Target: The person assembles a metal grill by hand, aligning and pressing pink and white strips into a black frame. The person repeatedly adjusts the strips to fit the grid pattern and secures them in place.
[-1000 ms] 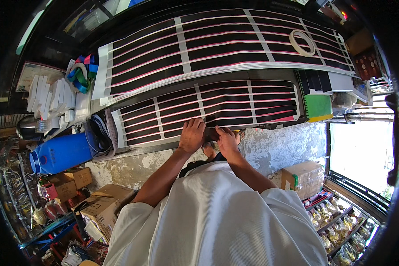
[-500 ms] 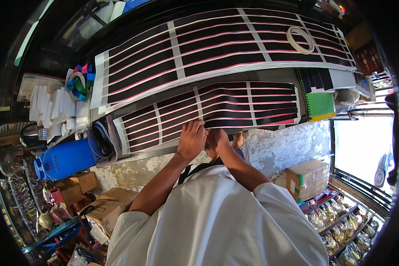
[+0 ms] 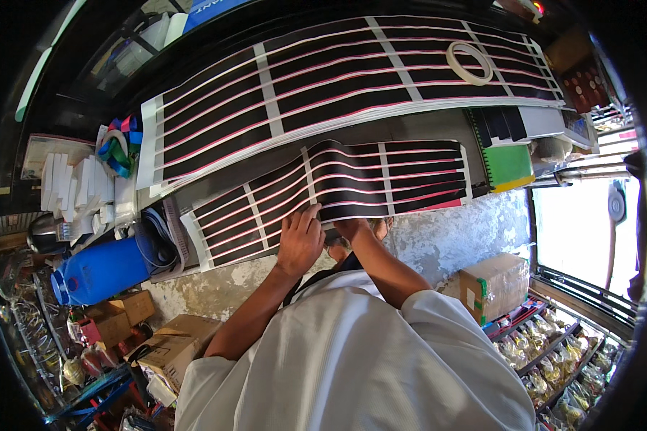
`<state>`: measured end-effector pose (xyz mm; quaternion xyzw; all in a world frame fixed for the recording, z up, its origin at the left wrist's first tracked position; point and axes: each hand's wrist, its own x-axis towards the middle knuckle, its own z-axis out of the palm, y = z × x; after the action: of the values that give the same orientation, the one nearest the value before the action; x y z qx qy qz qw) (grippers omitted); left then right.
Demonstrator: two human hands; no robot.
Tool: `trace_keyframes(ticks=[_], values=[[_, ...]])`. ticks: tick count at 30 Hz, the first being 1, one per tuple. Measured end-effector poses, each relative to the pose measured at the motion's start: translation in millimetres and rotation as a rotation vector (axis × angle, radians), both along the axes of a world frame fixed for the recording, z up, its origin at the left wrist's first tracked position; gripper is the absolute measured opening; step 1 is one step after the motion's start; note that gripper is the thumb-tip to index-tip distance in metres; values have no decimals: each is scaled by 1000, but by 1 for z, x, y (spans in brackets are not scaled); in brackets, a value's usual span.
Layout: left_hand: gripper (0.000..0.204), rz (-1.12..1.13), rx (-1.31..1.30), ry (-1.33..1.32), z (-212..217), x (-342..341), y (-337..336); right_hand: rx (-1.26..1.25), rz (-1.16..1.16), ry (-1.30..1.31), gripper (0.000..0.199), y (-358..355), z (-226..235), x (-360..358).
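Note:
A small sheet of black strips split by white and pink lines lies at the near edge of the bench, its front part hanging over. My left hand is closed on its near edge, with fingers bent on top. Just to the right, my right hand grips the same edge, its fingertips partly hidden beneath the sheet. Between and beyond my hands the sheet rises in a soft ridge. Behind it rests a stack of larger sheets in the same pattern, with a roll of tape on top.
At the right end lies a green spiral notebook. White boxes, coloured ribbons and a blue jug are at left. Cardboard boxes stand on either side of me, the right one above trays of bagged parts.
The small sheet has come toward me with both hands, and its front now hangs past the bench edge. The ridge in it stands higher. My view has shifted slightly.

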<state>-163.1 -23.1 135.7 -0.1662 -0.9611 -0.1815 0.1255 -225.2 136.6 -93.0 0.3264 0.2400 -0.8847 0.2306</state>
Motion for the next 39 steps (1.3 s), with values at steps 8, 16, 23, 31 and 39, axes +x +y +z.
trace_keyframes(ticks=[8, 16, 23, 31, 39], values=[[20, -86, 92, -133, -3, 9, 3, -387, -31, -6, 54, -6, 41, -10], [32, 190, 171, -120, -31, -92, -52, -77, 19, 260, 53, -16, 46, 1], [35, 188, 333, -422, -41, -125, -76, -501, 90, 188, 48, -9, 32, 14], [29, 292, 419, -665, -38, -143, -79, -661, -16, 237, 44, -6, 42, 19], [47, 175, 182, -711, -42, -166, -94, 243, 132, 735, 51, -5, 4, 39]])
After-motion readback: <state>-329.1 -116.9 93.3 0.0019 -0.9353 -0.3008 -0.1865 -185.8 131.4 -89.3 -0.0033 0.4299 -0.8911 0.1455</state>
